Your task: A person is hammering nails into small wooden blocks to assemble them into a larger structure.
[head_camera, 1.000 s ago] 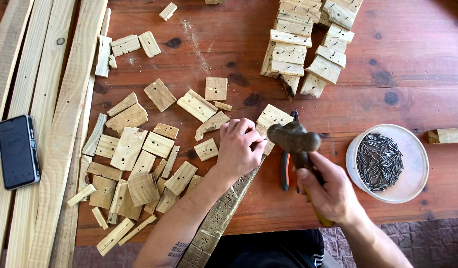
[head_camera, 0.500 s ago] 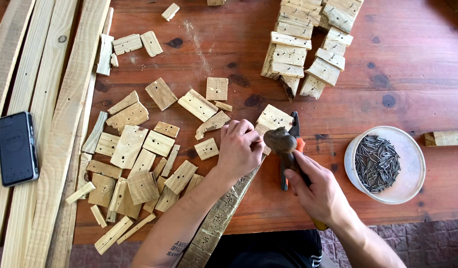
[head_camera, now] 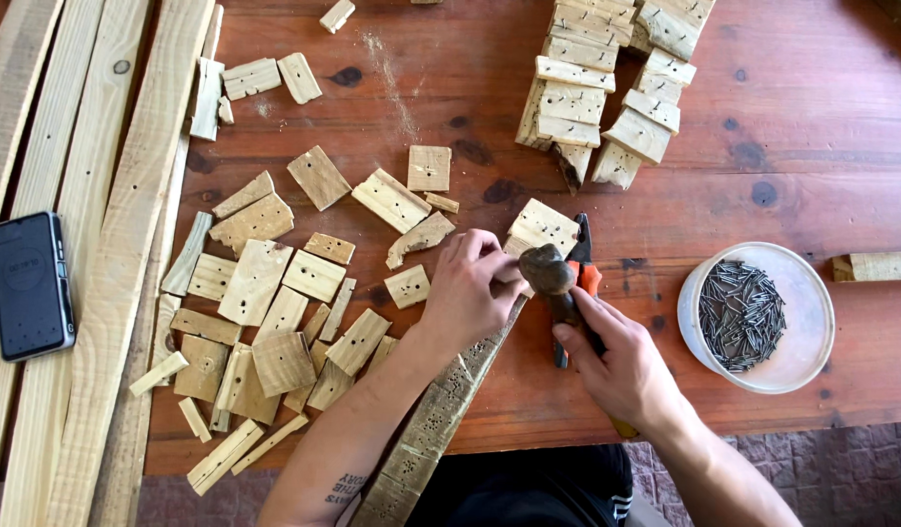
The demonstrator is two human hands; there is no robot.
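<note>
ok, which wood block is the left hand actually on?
The pale square block just right of the left hand, its near edge under the hammer head. It sits alone on the slat, apart from the scattered pieces to the left and the stack behind.

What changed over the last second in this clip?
The right hand brought the hammer down from its raised position onto the spot the left hand pinches on the long strip. The left hand, the nail dish and the scattered blocks stayed put.
</note>
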